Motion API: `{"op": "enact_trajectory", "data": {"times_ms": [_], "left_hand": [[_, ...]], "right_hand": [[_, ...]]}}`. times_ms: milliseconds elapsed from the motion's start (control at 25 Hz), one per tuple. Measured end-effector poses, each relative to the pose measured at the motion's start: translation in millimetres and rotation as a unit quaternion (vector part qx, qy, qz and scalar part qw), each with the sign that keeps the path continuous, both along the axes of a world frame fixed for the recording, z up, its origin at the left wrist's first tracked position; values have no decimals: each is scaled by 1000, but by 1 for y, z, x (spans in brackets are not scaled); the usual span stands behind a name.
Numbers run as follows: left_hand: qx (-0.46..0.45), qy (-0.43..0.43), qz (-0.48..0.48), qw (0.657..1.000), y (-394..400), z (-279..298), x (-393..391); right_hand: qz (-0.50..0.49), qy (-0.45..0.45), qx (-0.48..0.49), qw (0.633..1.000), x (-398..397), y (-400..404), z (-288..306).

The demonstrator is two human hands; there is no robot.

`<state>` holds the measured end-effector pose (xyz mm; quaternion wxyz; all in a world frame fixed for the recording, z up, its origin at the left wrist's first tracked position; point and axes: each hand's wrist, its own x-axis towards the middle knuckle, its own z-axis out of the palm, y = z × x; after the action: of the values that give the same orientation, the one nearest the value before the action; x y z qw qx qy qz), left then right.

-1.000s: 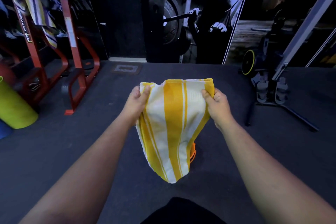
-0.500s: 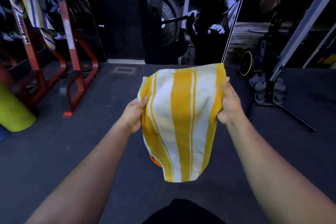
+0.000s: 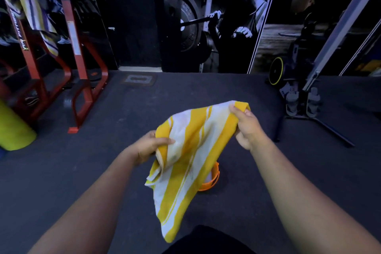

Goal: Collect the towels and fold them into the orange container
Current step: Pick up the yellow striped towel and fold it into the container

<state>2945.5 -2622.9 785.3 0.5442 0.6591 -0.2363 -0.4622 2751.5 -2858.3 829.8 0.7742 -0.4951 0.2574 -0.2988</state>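
Note:
A yellow and white striped towel (image 3: 189, 154) hangs in the air in front of me, tilted, its lower corner near my legs. My left hand (image 3: 148, 147) grips its lower left edge, where the cloth bunches. My right hand (image 3: 246, 128) pinches the upper right corner, higher up. The orange container (image 3: 212, 179) stands on the dark floor right behind the towel, and only a part of its rim and wall shows. A purple and yellow striped towel (image 3: 35, 12) is draped over the red rack at the far left.
A red metal rack (image 3: 78, 80) stands at the left, with a yellow-green cylinder (image 3: 12, 130) beside it. A black stand with grey legs (image 3: 305, 107) is at the right. Dark gym flooring (image 3: 185, 93) spreads out ahead to a wall with posters.
My left hand has dropped lower and gathered the towel's left edge. The right hand stayed high, so the towel now slants. More of the orange container shows behind it.

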Motion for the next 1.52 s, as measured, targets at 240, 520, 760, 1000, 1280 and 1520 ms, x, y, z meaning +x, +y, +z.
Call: {"op": "enact_trajectory", "data": {"times_ms": [240, 520, 760, 1000, 1280, 1520], "left_hand": [[-193, 146, 135, 961, -23, 61, 12], [27, -22, 29, 999, 16, -22, 0], [-100, -17, 199, 975, -7, 5, 18], [280, -486, 121, 819, 16, -14, 47], [-185, 198, 262, 926, -3, -4, 29], [-16, -71, 81, 994, 15, -16, 27]], "right_hand": [[221, 147, -95, 959, -13, 22, -61], [71, 81, -35, 994, 0, 28, -33], [153, 108, 27, 982, -29, 23, -57], [92, 112, -67, 987, -21, 17, -54], [111, 90, -58, 988, -29, 1, -40], [2, 108, -118, 987, -25, 1, -49]]}}
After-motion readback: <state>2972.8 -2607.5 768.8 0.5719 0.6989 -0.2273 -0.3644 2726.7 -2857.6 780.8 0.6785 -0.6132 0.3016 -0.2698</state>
